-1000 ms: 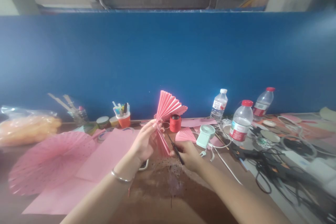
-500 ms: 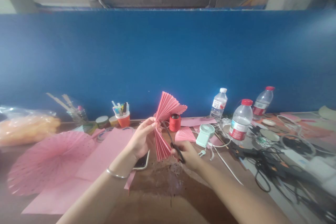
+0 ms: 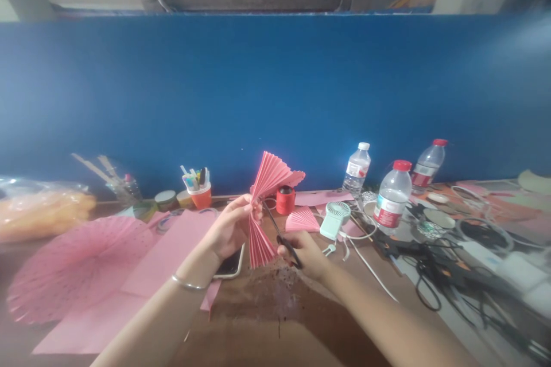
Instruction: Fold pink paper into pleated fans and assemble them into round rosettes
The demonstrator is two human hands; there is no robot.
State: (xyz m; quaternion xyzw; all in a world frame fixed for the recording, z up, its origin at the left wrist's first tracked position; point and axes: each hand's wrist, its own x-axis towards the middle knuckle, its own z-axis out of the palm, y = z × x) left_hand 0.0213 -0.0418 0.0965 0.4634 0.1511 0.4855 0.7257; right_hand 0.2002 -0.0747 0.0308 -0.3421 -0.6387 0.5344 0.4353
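Head: scissors (image 3: pixel 281 239) only partly visible

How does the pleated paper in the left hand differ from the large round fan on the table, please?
The pleated paper is held up in the left hand, while the round fan lies on the table. The pleated paper is pinched narrow in the middle and flares above and below; the round fan spreads into a wide disc. Both are pink and pleated.
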